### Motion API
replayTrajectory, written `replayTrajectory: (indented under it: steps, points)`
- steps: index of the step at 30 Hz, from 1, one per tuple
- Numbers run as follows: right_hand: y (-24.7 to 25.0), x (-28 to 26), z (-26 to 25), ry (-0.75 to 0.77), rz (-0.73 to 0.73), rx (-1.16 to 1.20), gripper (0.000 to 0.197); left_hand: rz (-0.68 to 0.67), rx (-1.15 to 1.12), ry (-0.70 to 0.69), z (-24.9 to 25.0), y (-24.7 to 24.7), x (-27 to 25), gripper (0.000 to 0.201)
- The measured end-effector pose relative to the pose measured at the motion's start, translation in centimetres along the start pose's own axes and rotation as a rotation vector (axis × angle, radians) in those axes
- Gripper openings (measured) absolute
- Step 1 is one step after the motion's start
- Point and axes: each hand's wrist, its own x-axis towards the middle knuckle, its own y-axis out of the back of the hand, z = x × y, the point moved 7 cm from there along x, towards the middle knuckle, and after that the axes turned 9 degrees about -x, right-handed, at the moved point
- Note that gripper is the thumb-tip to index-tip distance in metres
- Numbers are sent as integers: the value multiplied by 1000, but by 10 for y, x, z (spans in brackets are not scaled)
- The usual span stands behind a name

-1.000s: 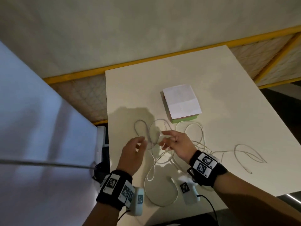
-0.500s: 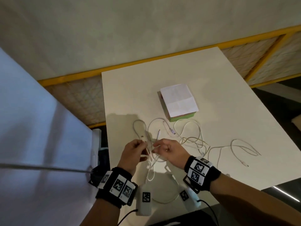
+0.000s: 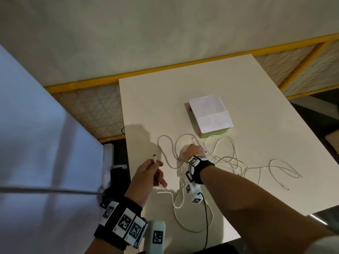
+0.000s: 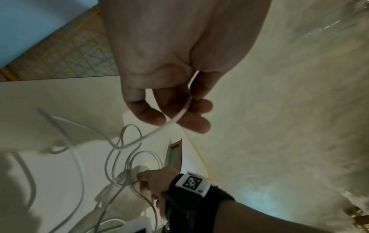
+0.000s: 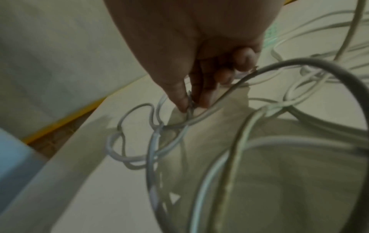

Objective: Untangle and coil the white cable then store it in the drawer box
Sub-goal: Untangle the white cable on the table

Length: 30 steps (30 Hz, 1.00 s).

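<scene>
The white cable (image 3: 154,158) lies in a loose tangle across the middle of the white table (image 3: 238,79). My left hand (image 3: 157,166) pinches it just below a plug end, held up near the table's left edge. In the left wrist view, the left hand (image 4: 179,113) has the cable (image 4: 147,135) running between thumb and fingers. My right hand (image 3: 190,150) reaches into the tangle. There the right hand (image 5: 190,103) pinches a strand of cable (image 5: 299,140) between thumb and forefinger. The drawer box (image 3: 209,116), white-topped with a green front, stands shut just beyond.
Another cable end (image 3: 285,187) lies at the right of the table. A pale panel (image 3: 45,143) stands to my left. A yellow-framed mesh barrier (image 3: 165,67) runs behind the table. The floor drops away dark past the right edge.
The hands, close together before, have parted. The left hand drew the plug end to the left and toward me. The right hand moved forward into the tangle near the box.
</scene>
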Motion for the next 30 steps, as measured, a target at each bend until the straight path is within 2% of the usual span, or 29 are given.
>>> replayTrajectory:
  steps: [2,5,8,11,13,16,19,21,23,25,27,29,30]
  points:
    - [5,-5,-1,17,13,65,30,-1,-37,18,3,1,-1,22]
    - [30,-20,-1,107,101,427,10,11,-48,-14,13,2,-3,32]
    - [80,-62,-6,266,185,677,20,7,-24,-86,30,-1,-4,47]
    - [142,-112,-16,477,260,803,22,-43,-41,-175,58,-16,-7,30]
    - [170,-133,-21,573,264,902,21,-84,-35,-256,80,-31,-11,27]
    - [188,-153,-30,662,229,921,16,-145,25,-375,115,-61,-25,17]
    - [201,-171,-43,753,250,890,10,-200,90,-447,138,-93,-39,18]
    - [206,-180,-48,802,267,835,14,-197,73,-510,147,-105,-46,23]
    - [205,-184,-48,829,243,814,24,-176,71,-573,151,-108,-49,20]
    - [200,-182,-39,810,251,845,29,-145,65,-587,149,-105,-47,18]
    - [188,-168,-23,720,306,860,30,-110,39,-552,144,-99,-39,20]
    - [161,-143,-12,609,276,658,31,-112,-7,-521,140,-92,-32,25]
    - [142,-130,-10,558,192,502,36,-117,-27,-512,137,-88,-28,27]
